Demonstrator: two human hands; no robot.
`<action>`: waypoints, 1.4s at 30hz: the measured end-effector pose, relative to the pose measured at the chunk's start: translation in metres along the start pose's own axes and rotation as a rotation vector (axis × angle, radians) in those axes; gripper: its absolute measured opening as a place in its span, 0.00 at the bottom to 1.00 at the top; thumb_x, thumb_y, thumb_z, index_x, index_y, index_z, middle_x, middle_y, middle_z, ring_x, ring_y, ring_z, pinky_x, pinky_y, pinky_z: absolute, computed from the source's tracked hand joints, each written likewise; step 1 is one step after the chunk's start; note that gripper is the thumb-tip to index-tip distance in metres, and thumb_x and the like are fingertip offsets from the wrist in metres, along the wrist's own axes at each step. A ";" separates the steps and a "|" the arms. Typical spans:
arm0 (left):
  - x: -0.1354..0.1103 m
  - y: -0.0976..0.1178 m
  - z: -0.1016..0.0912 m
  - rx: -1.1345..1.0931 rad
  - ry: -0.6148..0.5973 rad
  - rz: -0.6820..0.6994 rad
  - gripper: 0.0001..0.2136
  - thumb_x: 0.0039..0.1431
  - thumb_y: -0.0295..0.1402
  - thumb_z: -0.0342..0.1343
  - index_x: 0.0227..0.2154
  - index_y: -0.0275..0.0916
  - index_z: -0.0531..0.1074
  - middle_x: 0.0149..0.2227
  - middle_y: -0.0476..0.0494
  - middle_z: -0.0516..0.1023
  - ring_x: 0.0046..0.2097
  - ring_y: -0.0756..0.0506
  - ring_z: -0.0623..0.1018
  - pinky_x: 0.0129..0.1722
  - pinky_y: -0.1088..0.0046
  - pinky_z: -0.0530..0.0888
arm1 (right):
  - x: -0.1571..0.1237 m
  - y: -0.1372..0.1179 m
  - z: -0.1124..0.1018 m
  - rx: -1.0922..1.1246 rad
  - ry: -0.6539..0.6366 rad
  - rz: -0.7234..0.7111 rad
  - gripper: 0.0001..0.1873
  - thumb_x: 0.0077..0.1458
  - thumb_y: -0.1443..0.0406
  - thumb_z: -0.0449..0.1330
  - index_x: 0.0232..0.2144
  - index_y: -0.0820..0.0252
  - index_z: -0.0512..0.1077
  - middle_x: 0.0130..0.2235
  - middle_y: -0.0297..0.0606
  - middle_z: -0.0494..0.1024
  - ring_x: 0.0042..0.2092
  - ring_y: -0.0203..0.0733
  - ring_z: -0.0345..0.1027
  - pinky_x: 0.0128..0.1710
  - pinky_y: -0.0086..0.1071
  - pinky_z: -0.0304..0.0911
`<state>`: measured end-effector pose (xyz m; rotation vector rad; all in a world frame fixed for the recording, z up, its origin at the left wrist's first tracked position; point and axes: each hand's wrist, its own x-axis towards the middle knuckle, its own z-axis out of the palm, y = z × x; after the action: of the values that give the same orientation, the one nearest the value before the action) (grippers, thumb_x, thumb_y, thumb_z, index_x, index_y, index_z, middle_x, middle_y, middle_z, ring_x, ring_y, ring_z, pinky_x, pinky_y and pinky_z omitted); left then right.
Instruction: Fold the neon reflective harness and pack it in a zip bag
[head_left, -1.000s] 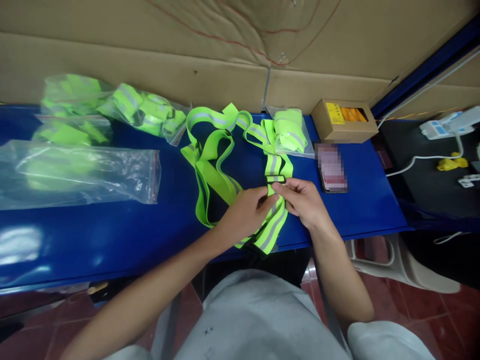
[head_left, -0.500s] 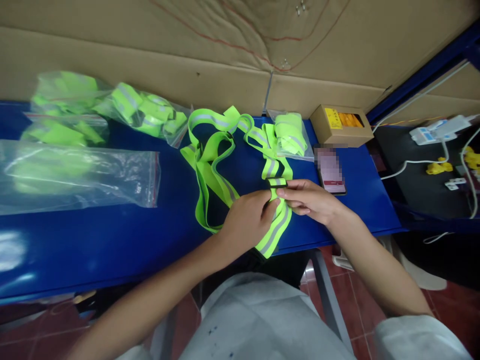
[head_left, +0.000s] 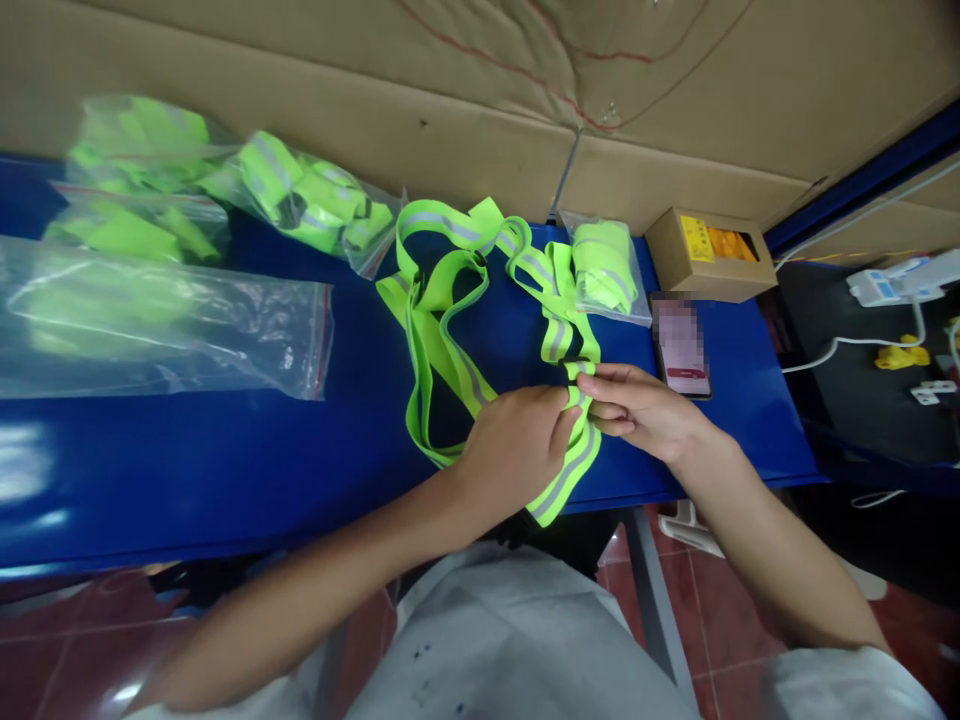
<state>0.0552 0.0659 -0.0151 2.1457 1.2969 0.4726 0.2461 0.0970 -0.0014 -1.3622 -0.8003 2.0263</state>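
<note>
Both hands (head_left: 517,440) (head_left: 646,408) grip the striped strap (head_left: 568,482) at what seems a partly hidden buckle (head_left: 573,384).

Right of centre: phone (head_left: 686,375), partly pixelated, flat on blue worktop (head_left: 360,460). Just above it — cardboard box (head_left: 720,282), yellow label (head_left: 697,240), orange contents showing. Far right: white power strip (head_left: 892,286), white cable (head_left: 832,350), yellow item (head_left: 902,355) on black surface (head_left: 814,305). Top — red wire (head_left: 517,72) across brown backing (head_left: 300,85). Lower right: red tiled floor (head_left: 739,620).

Lime-green webbing (head_left: 568,476) with grey stripes, blue table (head_left: 225,470)
</note>
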 end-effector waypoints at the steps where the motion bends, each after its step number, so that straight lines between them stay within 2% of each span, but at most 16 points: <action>1: 0.000 0.001 0.000 0.002 -0.004 0.010 0.14 0.76 0.35 0.49 0.33 0.39 0.71 0.33 0.45 0.80 0.35 0.43 0.79 0.33 0.66 0.62 | 0.001 0.001 0.000 0.005 0.012 -0.021 0.28 0.33 0.61 0.85 0.25 0.59 0.68 0.21 0.17 0.50 0.22 0.23 0.34 0.17 0.23 0.33; 5: -0.001 0.000 0.001 0.013 -0.039 0.017 0.13 0.77 0.33 0.48 0.36 0.38 0.72 0.35 0.44 0.80 0.36 0.42 0.80 0.34 0.65 0.64 | 0.006 0.008 0.002 -0.012 0.054 -0.101 0.25 0.38 0.56 0.83 0.27 0.60 0.72 0.21 0.18 0.50 0.22 0.24 0.34 0.18 0.24 0.34; 8: 0.000 -0.002 0.001 0.003 -0.059 0.008 0.12 0.77 0.33 0.47 0.40 0.38 0.73 0.38 0.42 0.81 0.39 0.41 0.81 0.37 0.64 0.67 | 0.010 0.016 0.003 -0.114 0.109 -0.177 0.25 0.44 0.50 0.80 0.28 0.59 0.73 0.21 0.19 0.50 0.23 0.26 0.36 0.18 0.25 0.36; 12: 0.000 -0.001 -0.001 -0.027 -0.042 0.001 0.11 0.77 0.34 0.46 0.39 0.39 0.72 0.38 0.42 0.81 0.40 0.40 0.81 0.37 0.64 0.66 | 0.011 0.023 -0.003 -0.431 0.218 -0.409 0.27 0.54 0.46 0.73 0.25 0.58 0.69 0.22 0.23 0.55 0.24 0.28 0.45 0.21 0.27 0.43; 15: 0.000 0.000 -0.004 -0.091 -0.020 -0.033 0.13 0.77 0.34 0.47 0.34 0.41 0.67 0.32 0.46 0.76 0.34 0.43 0.77 0.33 0.65 0.62 | 0.007 0.021 -0.014 -0.719 0.262 -0.586 0.20 0.61 0.48 0.69 0.35 0.57 0.74 0.27 0.27 0.64 0.27 0.32 0.57 0.26 0.28 0.55; 17: 0.001 -0.001 -0.007 -0.188 -0.034 -0.068 0.13 0.76 0.33 0.47 0.31 0.42 0.63 0.27 0.50 0.71 0.30 0.46 0.73 0.31 0.66 0.58 | 0.002 0.014 -0.020 -0.896 0.262 -0.690 0.20 0.64 0.51 0.68 0.52 0.54 0.75 0.36 0.33 0.74 0.34 0.38 0.67 0.33 0.32 0.65; 19: 0.003 -0.003 -0.009 -0.302 -0.057 -0.094 0.13 0.74 0.31 0.48 0.29 0.43 0.60 0.24 0.54 0.65 0.26 0.49 0.68 0.29 0.67 0.56 | -0.004 0.004 -0.024 -1.110 0.197 -0.809 0.30 0.66 0.55 0.65 0.67 0.49 0.67 0.54 0.43 0.77 0.48 0.46 0.74 0.45 0.39 0.72; 21: 0.005 -0.005 -0.012 -0.399 -0.072 -0.101 0.13 0.72 0.30 0.48 0.28 0.43 0.58 0.22 0.56 0.62 0.24 0.50 0.65 0.29 0.68 0.55 | -0.010 -0.008 -0.025 -1.335 0.054 -0.907 0.32 0.70 0.61 0.60 0.73 0.45 0.60 0.70 0.46 0.67 0.64 0.53 0.69 0.60 0.47 0.68; 22: 0.005 -0.005 -0.013 -0.432 -0.071 -0.102 0.13 0.72 0.30 0.48 0.28 0.42 0.58 0.22 0.56 0.62 0.24 0.51 0.65 0.29 0.68 0.55 | -0.012 -0.014 -0.024 -1.431 -0.029 -0.937 0.32 0.72 0.63 0.57 0.74 0.43 0.59 0.73 0.43 0.64 0.68 0.54 0.64 0.65 0.50 0.64; 23: 0.005 -0.006 -0.014 -0.453 -0.065 -0.102 0.13 0.71 0.30 0.48 0.27 0.42 0.58 0.23 0.56 0.62 0.25 0.51 0.64 0.29 0.68 0.55 | -0.013 -0.019 -0.023 -1.504 -0.102 -0.952 0.31 0.73 0.65 0.55 0.74 0.42 0.59 0.74 0.41 0.64 0.71 0.54 0.62 0.67 0.52 0.61; 25: 0.006 -0.007 -0.015 -0.471 -0.036 -0.096 0.13 0.70 0.32 0.48 0.26 0.42 0.58 0.23 0.56 0.61 0.25 0.51 0.64 0.29 0.68 0.55 | -0.012 -0.028 -0.022 -1.581 -0.188 -0.977 0.29 0.73 0.65 0.55 0.72 0.42 0.63 0.70 0.40 0.71 0.69 0.53 0.65 0.67 0.51 0.61; 28: 0.005 -0.008 -0.015 -0.463 -0.013 -0.087 0.14 0.69 0.33 0.49 0.25 0.42 0.58 0.21 0.57 0.58 0.23 0.52 0.61 0.28 0.68 0.53 | -0.002 -0.039 -0.021 -1.593 -0.248 -1.001 0.24 0.70 0.60 0.62 0.67 0.49 0.71 0.61 0.42 0.80 0.62 0.52 0.73 0.64 0.48 0.64; 31: 0.003 -0.009 -0.014 -0.402 0.008 -0.108 0.12 0.70 0.34 0.50 0.28 0.41 0.62 0.21 0.57 0.58 0.23 0.52 0.61 0.28 0.69 0.54 | 0.008 -0.046 -0.021 -1.574 -0.295 -1.001 0.21 0.68 0.58 0.64 0.61 0.52 0.75 0.58 0.44 0.82 0.60 0.52 0.75 0.64 0.47 0.64; 34: 0.002 -0.009 -0.014 -0.275 0.106 -0.146 0.06 0.70 0.37 0.53 0.40 0.41 0.69 0.23 0.57 0.64 0.24 0.50 0.66 0.29 0.70 0.58 | 0.012 -0.047 -0.021 -1.562 -0.293 -0.998 0.19 0.69 0.58 0.64 0.59 0.52 0.75 0.60 0.44 0.81 0.64 0.52 0.73 0.65 0.48 0.63; 36: 0.001 -0.009 -0.015 -0.229 0.138 -0.155 0.08 0.69 0.38 0.56 0.45 0.41 0.71 0.25 0.56 0.67 0.26 0.49 0.68 0.29 0.70 0.59 | 0.013 -0.046 -0.022 -1.546 -0.276 -0.998 0.18 0.69 0.57 0.64 0.58 0.53 0.74 0.59 0.44 0.81 0.63 0.51 0.74 0.65 0.48 0.63; 42: 0.003 -0.015 -0.024 -0.409 0.042 -0.144 0.07 0.71 0.34 0.54 0.36 0.40 0.73 0.26 0.55 0.71 0.27 0.51 0.70 0.29 0.72 0.60 | 0.013 -0.031 -0.023 -1.495 -0.225 -1.010 0.18 0.68 0.56 0.65 0.57 0.54 0.74 0.56 0.45 0.83 0.59 0.51 0.77 0.62 0.47 0.65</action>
<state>0.0327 0.0811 -0.0062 1.7013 1.2428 0.6620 0.2678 0.1312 0.0067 -0.8378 -2.6630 0.5679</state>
